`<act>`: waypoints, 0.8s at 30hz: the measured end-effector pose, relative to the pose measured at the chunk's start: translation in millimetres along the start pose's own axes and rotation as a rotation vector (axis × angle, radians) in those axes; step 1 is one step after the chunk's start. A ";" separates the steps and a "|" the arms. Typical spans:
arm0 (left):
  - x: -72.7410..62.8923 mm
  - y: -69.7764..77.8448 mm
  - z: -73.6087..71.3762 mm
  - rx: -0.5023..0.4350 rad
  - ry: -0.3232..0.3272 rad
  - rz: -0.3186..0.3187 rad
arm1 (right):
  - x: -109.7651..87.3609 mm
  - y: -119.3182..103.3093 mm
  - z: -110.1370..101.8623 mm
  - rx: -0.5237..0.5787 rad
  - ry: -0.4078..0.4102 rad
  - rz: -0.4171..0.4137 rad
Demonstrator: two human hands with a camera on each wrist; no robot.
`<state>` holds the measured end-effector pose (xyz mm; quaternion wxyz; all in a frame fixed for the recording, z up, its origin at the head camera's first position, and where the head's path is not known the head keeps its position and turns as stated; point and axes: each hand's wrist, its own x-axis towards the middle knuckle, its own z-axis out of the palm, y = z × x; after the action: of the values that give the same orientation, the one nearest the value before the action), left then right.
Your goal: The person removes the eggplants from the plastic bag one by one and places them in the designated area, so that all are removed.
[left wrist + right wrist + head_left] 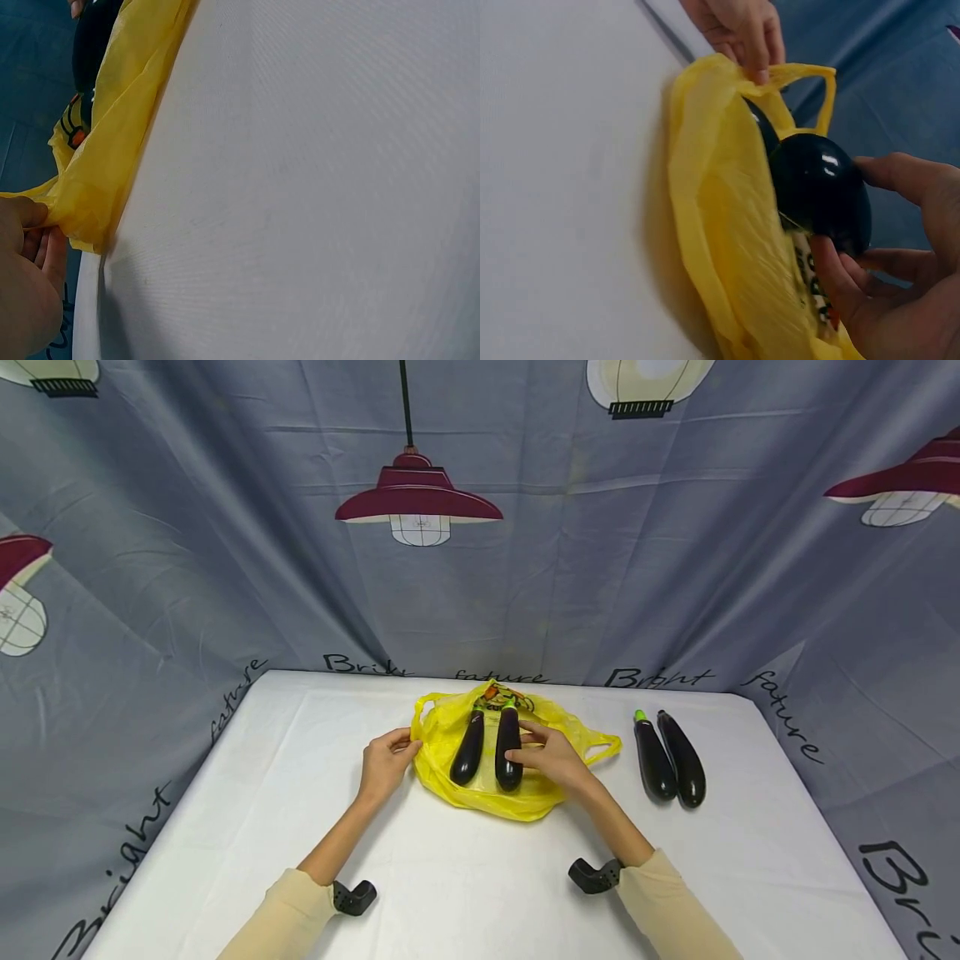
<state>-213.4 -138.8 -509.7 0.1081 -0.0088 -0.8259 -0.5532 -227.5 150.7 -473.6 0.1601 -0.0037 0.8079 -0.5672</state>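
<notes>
A yellow plastic bag lies spread on the white table with its mouth open. My left hand pinches the bag's left edge near a handle loop, as the left wrist view also shows. With thumb and fingers, my right hand grips an eggplant by its rounded lower end, over the bag; its green stem end points away from me. Another eggplant rests in the bag just left of it. In the right wrist view the gripped eggplant looks dark and glossy, between thumb and fingers.
Two more eggplants, one beside the other, lie on the table right of the bag. The white tablecloth reaches back to a grey-blue curtain printed with lamps and lettering. Each wrist carries a black camera mount.
</notes>
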 end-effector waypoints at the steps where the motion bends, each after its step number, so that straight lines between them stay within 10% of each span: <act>1: 0.0 -0.3 0.0 0.001 -0.002 0.003 | -2.2 -1.4 -4.6 -0.009 -0.002 -0.005; 24: 0.1 -0.7 -0.5 -0.005 -0.006 0.001 | -65.7 18.5 -166.8 -0.185 0.098 -0.052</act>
<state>-213.5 -139.4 -510.1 0.1059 -0.0112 -0.8249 -0.5551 -205.8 322.2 -422.9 0.1047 -0.0114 0.8633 -0.4936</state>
